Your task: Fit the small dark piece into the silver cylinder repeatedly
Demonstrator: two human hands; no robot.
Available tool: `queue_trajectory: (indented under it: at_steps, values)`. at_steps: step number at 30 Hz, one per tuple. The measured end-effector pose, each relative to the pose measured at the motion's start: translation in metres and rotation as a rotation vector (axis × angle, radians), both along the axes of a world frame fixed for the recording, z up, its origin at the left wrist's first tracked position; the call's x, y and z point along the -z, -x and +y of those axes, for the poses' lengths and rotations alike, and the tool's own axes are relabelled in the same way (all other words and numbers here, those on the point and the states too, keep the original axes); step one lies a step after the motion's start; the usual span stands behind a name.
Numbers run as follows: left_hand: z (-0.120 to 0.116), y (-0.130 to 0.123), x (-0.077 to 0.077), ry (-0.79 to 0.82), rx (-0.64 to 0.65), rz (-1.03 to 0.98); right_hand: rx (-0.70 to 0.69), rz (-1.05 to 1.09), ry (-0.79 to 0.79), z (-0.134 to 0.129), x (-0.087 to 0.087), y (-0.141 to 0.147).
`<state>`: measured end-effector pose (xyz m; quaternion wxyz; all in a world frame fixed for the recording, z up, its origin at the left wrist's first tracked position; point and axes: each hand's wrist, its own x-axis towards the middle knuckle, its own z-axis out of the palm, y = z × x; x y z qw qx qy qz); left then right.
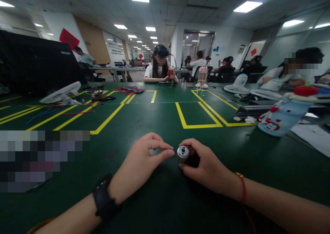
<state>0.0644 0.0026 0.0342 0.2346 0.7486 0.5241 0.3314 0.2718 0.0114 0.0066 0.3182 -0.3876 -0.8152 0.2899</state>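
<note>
My right hand (203,162) grips a small metal cylinder (183,155) between thumb and fingers, low over the green table. The cylinder stands upright, its silver top facing up with dark holes in it. Just left of it is my left hand (148,155), thumb and forefinger brought together in a pinch, their tips a short gap from the cylinder. Whatever lies between those fingertips, if anything, is too small to make out. A black watch (104,196) is on my left wrist and a red cord (242,189) on my right.
Yellow tape lines (203,126) mark the green table (144,120). Wires (130,90) and a white fan (62,92) lie at the far left. On the right stand a blue snowman-patterned bottle (285,115) and more fans (238,84). A person (161,67) sits opposite.
</note>
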Motion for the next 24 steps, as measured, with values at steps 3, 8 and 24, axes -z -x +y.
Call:
queue_trajectory:
  at_steps: [3, 8, 24]
  values:
    - [0.001, -0.001, 0.019, 0.054, 0.053, 0.071, 0.0, 0.007, 0.004, 0.0, 0.003, 0.0]
    - [0.002, -0.007, 0.029, 0.041, 0.084, 0.135, 0.067, -0.002, -0.057, 0.0, 0.0, -0.002]
    - [-0.02, 0.112, 0.028, 0.353, -0.275, -0.061, 0.891, -0.527, -0.067, 0.026, 0.005, -0.226]
